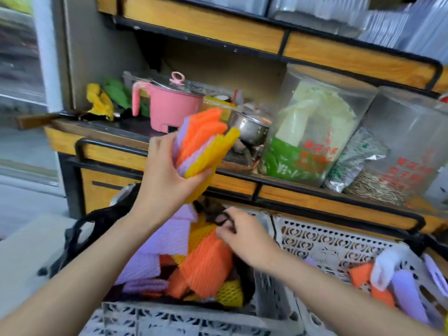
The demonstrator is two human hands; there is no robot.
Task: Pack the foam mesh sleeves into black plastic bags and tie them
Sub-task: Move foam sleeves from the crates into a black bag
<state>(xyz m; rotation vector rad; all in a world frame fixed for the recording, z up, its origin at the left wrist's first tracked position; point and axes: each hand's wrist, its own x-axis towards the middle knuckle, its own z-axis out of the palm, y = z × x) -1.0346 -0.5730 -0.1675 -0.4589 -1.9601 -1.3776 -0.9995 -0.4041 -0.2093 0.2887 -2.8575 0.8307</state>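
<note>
My left hand (167, 175) grips a stack of orange, purple and yellow foam mesh sleeves (203, 144), raised above the black plastic bag (80, 238). The bag sits open inside a grey perforated crate (169, 318) and holds several loose sleeves (206, 260) in the same colours. My right hand (244, 238) pinches the bag's far handle (215, 214) at the rim, holding the mouth open. More sleeves (397, 284) lie in a second crate to the right.
A wooden shelf unit (315, 195) stands right behind the crates. On it are a pink electric pot (169, 105), a steel bowl (249, 128), clear bags of goods (312, 132) and yellow and green cloths (101, 100). The second crate (322, 241) adjoins on the right.
</note>
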